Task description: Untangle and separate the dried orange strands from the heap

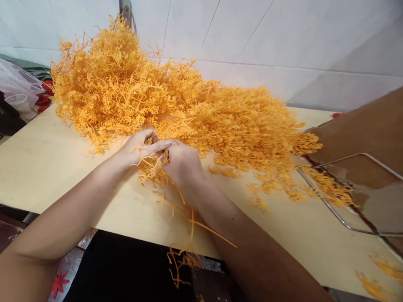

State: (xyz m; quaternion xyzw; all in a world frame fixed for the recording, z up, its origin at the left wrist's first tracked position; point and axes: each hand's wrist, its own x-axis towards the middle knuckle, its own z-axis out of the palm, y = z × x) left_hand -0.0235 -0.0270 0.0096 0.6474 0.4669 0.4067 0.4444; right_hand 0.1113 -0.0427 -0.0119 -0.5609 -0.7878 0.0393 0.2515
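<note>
A: Both hands meet at the near edge of the big heap of thin orange plastic sprigs (176, 105). The left hand (138, 147) and right hand (182, 163) touch, fingers pinched shut on a small tangled bunch of orange strands (153, 167) between them.

B: Which way does that bunch run?

A: Its long axis trails down from the hands toward the person, loose ends hanging past the edge of the pale wooden worktop (47, 163). The heap lies just beyond the hands, spreading left and right.

B: Which hand is nearer the heap?

A: The left, with its fingertips at the heap's fringe. A bent wire frame (340, 220) sits well off to the right of the right hand.
</note>
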